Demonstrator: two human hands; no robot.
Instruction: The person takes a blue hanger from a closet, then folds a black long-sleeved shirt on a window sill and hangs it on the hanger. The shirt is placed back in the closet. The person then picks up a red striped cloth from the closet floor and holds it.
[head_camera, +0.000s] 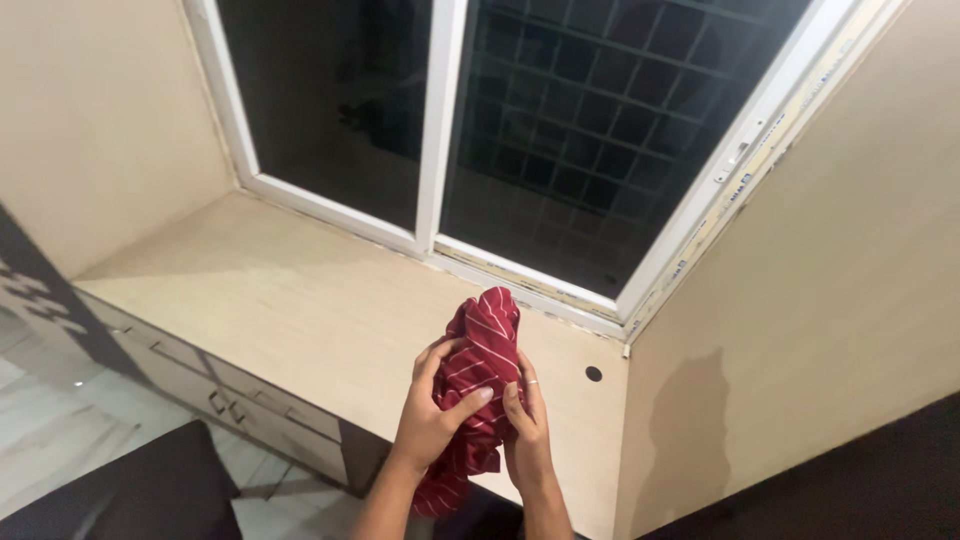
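A bunched red cloth with thin white stripes (483, 340) is held up in front of me, above the wooden desk top (290, 300). My left hand (432, 412) grips its lower left side, thumb across the front. On the cloth's right side my right hand (526, 425), which wears a ring, pinches the fabric. A loose end of the cloth hangs down between my wrists.
A white-framed sliding window (440, 130) with a dark grille behind it runs along the back of the desk. Drawers with handles (225, 400) sit under the desk front. A small round hole (593, 373) is near the right wall. A dark chair back (140, 490) stands lower left.
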